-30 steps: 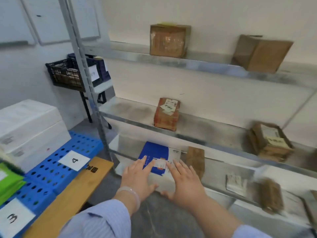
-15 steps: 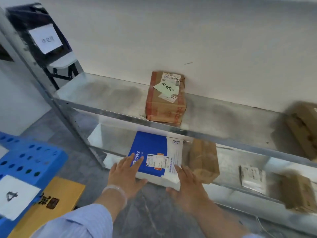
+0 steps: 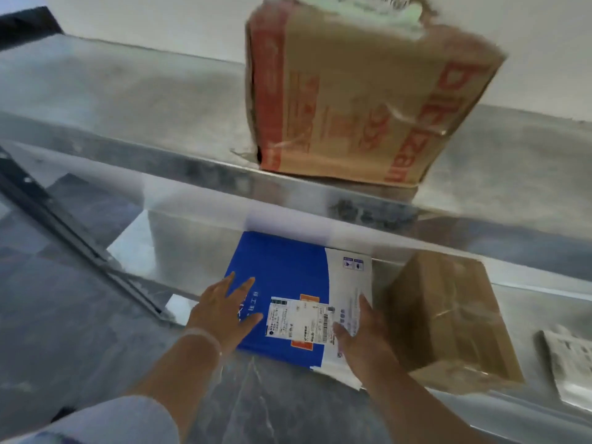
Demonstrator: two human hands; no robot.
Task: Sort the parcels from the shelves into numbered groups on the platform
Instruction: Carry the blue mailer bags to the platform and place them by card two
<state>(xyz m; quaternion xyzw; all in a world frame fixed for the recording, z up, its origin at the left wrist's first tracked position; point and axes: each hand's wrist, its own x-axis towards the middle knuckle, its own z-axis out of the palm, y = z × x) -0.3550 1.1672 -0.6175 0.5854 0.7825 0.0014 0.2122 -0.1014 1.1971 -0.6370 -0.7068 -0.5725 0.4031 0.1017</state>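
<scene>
A flat blue and white parcel (image 3: 288, 277) with a shipping label lies on the lowest shelf (image 3: 179, 251), its near edge past the shelf's front lip. My left hand (image 3: 221, 312) rests on its left side, fingers spread over the blue top. On the white right corner, my right hand (image 3: 362, 338) grips with the thumb on top. The numbered platform is out of view.
A brown taped box (image 3: 358, 100) with red print stands on the middle shelf (image 3: 160, 174) just above my hands. A brown parcel (image 3: 448, 315) lies right beside the blue one, and a white packet (image 3: 570, 360) is further right. A dark slanted rack upright (image 3: 73, 235) is on the left.
My head has dropped lower and closer to the shelves, so the blue platform and its number cards have left view. Both hands stay on the blue and white parcel, which has slid slightly toward me.
</scene>
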